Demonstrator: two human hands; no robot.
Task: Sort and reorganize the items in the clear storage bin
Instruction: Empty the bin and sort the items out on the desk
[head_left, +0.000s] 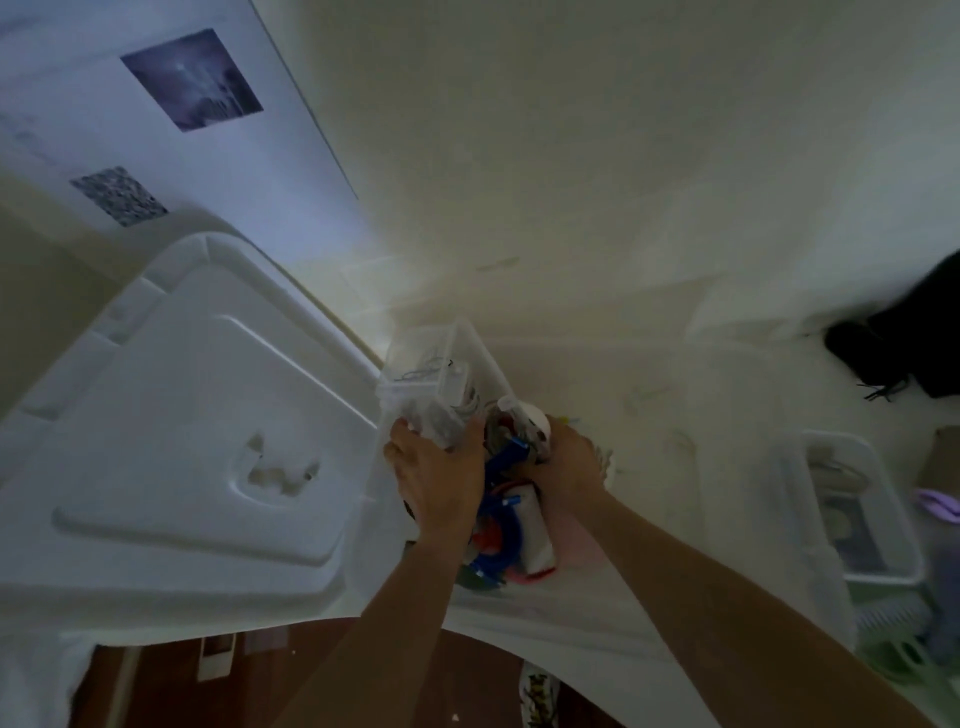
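The white lid (171, 441) is the largest thing in view; it lies flat to the left of the clear storage bin (519, 597), its right edge running up against the bin's left side. The bin sits in the lower middle of the view, and its near rim curves across just below the forearms. Its walls are pale and hard to trace, so where its far edge lies cannot be told. To the right of the bin, well apart, stands a smaller clear tub (857, 519) with blurred contents. A black bag (904, 332) lies beyond that tub, farther right of the bin.

Over the bin's far left corner the left hand (441, 478) grips a small clear box (423, 384), fingers curled round its near end. The box's long axis runs up and away from the person, its far end tilted a little left, over the lid's edge. Thin wires show inside it.

The right hand (571, 457) reaches into the bin just right of the box, beside a white cylinder (524, 421); whether its fingers hold anything cannot be told. Between the hands lies a blue tool (511, 454), with a white roll (535, 535) and a coiled blue cord (501, 540) nearer the person. Pale open surface lies beyond the bin.
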